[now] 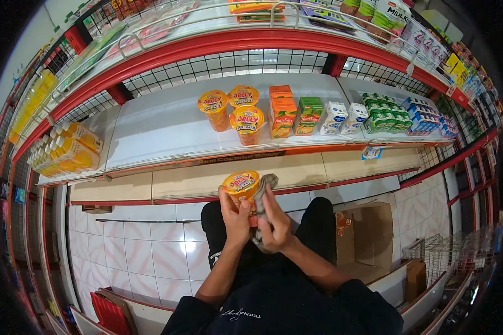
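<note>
An orange jelly cup [241, 184] with a round yellow lid is held up in front of the lower shelf. My left hand [235, 219] is closed round its left side. On the right, my right hand [274, 223] grips a crumpled grey cloth [268, 182] and presses it against the cup's side. Part of the cup's body is hidden behind my fingers and the cloth. Beyond it, three similar jelly cups [246, 124] stand upright together on the white shelf.
Orange drink boxes [283, 114], a green box [308, 115], and small white, green and blue cartons stand right of the cups. Yellow bottles [67, 149] are grouped at the shelf's left end. A red-edged shelf [251, 40] hangs above. A cardboard box [369, 234] sits on the floor.
</note>
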Action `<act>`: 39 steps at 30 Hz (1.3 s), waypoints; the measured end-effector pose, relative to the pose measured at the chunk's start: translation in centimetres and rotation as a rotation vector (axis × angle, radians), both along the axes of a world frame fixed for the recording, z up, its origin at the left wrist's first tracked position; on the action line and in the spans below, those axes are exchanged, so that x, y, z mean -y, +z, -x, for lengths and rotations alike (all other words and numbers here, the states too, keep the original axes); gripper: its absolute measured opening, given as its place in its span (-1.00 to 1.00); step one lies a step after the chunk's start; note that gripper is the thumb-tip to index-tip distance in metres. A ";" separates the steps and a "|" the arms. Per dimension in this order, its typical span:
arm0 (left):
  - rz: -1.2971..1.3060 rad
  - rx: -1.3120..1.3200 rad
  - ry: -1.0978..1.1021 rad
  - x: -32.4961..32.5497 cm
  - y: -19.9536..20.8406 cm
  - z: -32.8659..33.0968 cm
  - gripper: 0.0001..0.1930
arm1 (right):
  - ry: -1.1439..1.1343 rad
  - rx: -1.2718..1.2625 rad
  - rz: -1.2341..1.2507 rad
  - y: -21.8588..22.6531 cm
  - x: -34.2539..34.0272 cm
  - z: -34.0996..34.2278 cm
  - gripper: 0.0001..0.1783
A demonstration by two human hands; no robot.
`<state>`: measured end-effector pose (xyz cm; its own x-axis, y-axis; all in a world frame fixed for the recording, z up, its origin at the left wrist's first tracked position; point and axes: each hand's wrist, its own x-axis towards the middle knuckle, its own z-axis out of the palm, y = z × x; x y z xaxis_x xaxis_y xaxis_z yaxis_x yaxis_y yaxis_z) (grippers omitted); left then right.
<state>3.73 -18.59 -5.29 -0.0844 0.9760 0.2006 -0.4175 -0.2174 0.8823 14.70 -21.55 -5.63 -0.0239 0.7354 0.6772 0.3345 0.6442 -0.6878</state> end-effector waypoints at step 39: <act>0.400 0.468 -0.315 -0.5 -0.3 1.6 -0.53 | 0.018 0.096 0.089 2.5 -0.6 -2.1 -0.56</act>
<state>2.11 -18.13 -5.64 0.2251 0.9597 -0.1684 -0.7639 0.2811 0.5808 16.81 -20.93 -3.17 -0.0989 0.7914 0.6033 0.3903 0.5885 -0.7081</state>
